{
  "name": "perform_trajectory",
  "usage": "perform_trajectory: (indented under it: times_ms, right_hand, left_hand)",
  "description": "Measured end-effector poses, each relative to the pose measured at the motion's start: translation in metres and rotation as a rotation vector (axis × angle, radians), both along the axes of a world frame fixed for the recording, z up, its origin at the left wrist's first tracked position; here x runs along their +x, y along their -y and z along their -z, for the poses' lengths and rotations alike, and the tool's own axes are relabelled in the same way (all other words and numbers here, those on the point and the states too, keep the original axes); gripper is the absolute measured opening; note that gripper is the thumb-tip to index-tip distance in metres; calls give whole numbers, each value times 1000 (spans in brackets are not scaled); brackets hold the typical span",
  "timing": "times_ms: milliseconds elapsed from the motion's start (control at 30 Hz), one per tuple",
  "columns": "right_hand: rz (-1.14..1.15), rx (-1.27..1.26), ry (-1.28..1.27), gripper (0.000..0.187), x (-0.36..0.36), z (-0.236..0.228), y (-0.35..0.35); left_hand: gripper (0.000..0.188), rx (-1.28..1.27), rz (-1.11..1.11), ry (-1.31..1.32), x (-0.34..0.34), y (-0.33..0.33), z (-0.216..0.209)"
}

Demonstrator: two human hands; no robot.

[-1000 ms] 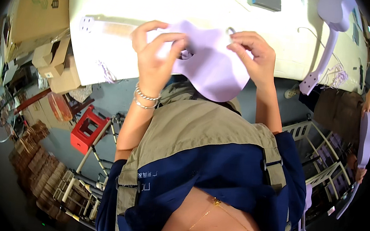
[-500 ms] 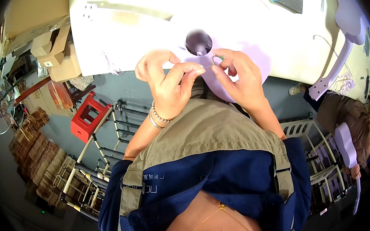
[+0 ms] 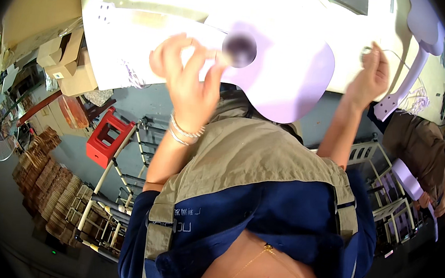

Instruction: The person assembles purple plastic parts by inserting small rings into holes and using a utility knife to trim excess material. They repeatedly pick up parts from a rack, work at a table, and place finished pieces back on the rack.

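A pale purple ukulele (image 3: 296, 76) lies on the white table, its round dark sound hole facing up and its neck pointing left. My left hand (image 3: 189, 70) hovers over the neck end of the body, just left of the sound hole. Its thumb and forefinger come together in a pinch, blurred by motion; what they hold is hidden. My right hand (image 3: 370, 75) is raised over the table, right of the body. Its fingers are closed, with a small dark bit at the fingertips too small to name.
Another purple ukulele (image 3: 419, 55) lies at the table's right end beside a thin cord and a tangle of purple strands (image 3: 416, 100). A grey box (image 3: 349, 1) stands at the back. A red stool (image 3: 109, 137) and rack (image 3: 123, 183) stand left; another person sits right.
My hands were together at the sound hole with a thin strand between them. The right has swung far right; the left has shifted slightly left. The ukulele body shows more fully.
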State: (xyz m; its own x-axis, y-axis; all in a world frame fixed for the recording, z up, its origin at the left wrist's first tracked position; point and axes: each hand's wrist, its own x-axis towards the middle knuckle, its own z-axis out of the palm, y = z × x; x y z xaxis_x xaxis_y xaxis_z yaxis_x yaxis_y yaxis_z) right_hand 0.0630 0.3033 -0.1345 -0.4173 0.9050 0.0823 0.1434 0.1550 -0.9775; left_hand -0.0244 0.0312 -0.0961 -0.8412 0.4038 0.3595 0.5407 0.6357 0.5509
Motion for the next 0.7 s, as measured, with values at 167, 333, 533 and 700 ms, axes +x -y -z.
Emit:
perform_trajectory:
  times_ms: [167,333,533,700]
  right_hand:
    - [-50,380,522,43,26,26,-65]
    - [-142,604,773,42,42,68,-68]
    - [-60,888,752,38,45,69,-58]
    - [-99,409,547,36,55,48,-17]
  left_hand:
    - [13,-212,159,337,-47,-9,44]
    - [17,-325,142,297,-61,-13,56]
    - [30,-479,59,312,-57,-22,46]
    - [65,-575,-295,181,-66,-19,45]
